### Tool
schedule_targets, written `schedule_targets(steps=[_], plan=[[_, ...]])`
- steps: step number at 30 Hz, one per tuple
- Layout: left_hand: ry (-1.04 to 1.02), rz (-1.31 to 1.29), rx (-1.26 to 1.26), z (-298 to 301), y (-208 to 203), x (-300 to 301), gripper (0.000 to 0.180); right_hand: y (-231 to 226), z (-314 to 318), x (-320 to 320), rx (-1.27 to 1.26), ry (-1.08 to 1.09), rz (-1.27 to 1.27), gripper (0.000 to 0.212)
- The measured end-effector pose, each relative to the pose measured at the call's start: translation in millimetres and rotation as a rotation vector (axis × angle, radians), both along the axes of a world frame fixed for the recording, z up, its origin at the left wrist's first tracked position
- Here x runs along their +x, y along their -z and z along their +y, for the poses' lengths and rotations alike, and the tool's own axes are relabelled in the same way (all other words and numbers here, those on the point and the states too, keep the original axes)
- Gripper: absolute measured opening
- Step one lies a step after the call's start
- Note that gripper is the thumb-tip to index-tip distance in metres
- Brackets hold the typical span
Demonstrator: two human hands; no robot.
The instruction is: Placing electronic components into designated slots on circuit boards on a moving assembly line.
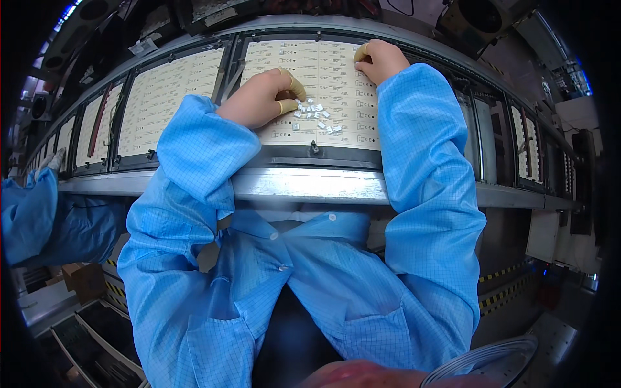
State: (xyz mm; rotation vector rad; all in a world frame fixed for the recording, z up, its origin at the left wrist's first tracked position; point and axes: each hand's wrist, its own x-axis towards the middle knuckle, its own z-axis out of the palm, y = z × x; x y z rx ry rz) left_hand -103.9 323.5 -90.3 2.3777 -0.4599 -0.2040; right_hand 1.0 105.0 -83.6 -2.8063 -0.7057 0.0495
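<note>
Looks like mid part-placing: left hand [262, 97] pinched narrow by the loose white bits [315, 116], right hand [378, 59] curled, empty, pressing the panel [336, 77]; next needs a careful pick.

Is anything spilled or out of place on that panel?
A loose heap of small white parts lies scattered on the cream panel beside the left hand, pointing every way. The right hand rests further up. Nothing looks damaged.

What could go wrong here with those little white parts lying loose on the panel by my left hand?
The small white parts lie loose on the cream panel, right beside the left hand; a sweep of that hand or its blue sleeve could scatter them. Any knocked toward the panel's near edge might drop into the gap by the metal rail. The right hand rests on the panel's far edge.
</note>
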Motion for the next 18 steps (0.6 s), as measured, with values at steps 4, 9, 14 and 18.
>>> schedule_targets(steps=[4, 9, 14, 18], plan=[[-0.01, -0.11, -0.037, 0.5, -0.8, 0.0, 0.018, -0.1, -2.0, 0.3, 0.013, 0.016, 0.031, 0.02], [-0.318, 0.067, -0.219, 0.8, -21.2, -2.0, 0.016, 5.0, -3.7, 1.8, 0.078, 0.035, 0.068, 0.021], [-0.339, 0.056, -0.447, 10.3, -26.6, 27.1, 0.017, 4.4, -3.5, 3.8, 0.086, 0.002, 0.064, 0.019], [-0.35, 0.06, -0.472, 12.8, -18.6, 51.9, 0.017, 4.0, -4.1, 5.3, 0.1, -0.046, 0.063, 0.018]])
